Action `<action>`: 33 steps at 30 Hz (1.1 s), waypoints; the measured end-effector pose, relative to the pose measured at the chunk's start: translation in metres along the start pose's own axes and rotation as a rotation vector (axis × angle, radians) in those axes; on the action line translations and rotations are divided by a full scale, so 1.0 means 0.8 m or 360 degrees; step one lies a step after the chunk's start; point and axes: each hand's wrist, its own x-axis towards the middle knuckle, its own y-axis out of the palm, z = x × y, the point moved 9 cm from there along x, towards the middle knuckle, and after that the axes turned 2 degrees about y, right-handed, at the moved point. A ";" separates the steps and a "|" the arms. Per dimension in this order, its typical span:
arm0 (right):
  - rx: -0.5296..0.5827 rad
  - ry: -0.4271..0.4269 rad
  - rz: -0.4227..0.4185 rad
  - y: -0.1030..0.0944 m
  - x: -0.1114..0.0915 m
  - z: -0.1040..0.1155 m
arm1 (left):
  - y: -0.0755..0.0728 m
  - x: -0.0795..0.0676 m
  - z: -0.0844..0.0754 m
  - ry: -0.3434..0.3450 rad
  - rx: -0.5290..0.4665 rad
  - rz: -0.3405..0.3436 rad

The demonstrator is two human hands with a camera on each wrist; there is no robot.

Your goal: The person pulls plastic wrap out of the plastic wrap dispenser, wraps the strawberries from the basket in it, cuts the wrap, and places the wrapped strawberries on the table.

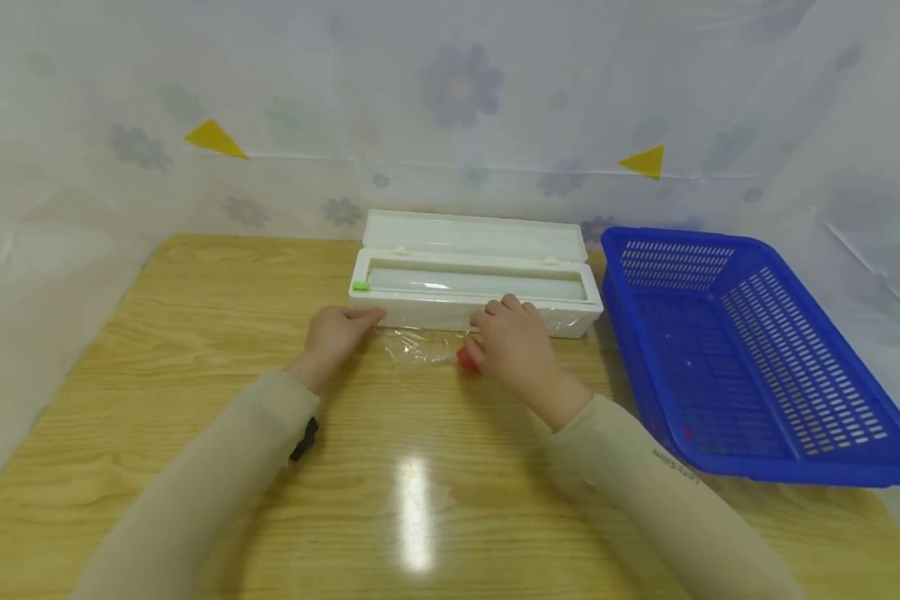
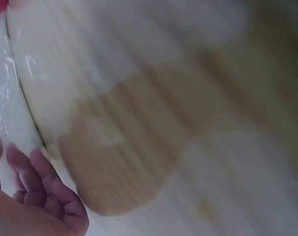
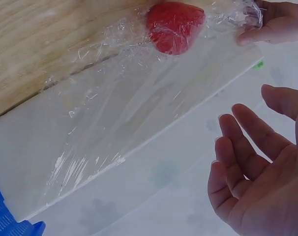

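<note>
A white cling film box (image 1: 480,317) stands with its lid raised, the film roll (image 1: 465,282) inside. Clear cling film (image 3: 90,118) hangs down its front and spreads crumpled onto the table. A red rounded object (image 3: 173,29) lies under the film in front of the box, partly hidden by my right hand in the head view. At the box's left front corner, my left hand (image 1: 337,337) pinches the film's edge between thumb and fingers. My right hand (image 1: 516,346) is over the box's front right half, its fingers spread and loosely bent in the right wrist view, with nothing in them.
A blue plastic basket (image 1: 645,392) stands right of the box, close to its end. The box's raised lid (image 1: 472,236) leans back near the floral curtain (image 1: 457,92). A small green piece (image 1: 361,286) sits at the box's left rim. Wooden tabletop (image 1: 390,433) extends in front.
</note>
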 end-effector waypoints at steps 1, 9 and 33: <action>0.0003 -0.0002 -0.0016 -0.001 0.000 0.000 | -0.004 0.002 0.002 -0.0014 0.0063 -0.0011; 0.0073 -0.0020 0.0159 0.006 0.033 0.013 | -0.022 0.022 -0.018 0.0355 0.0594 0.0006; -0.0167 -0.0225 0.0417 0.061 0.155 0.122 | -0.017 0.024 -0.024 0.0510 0.0712 -0.0062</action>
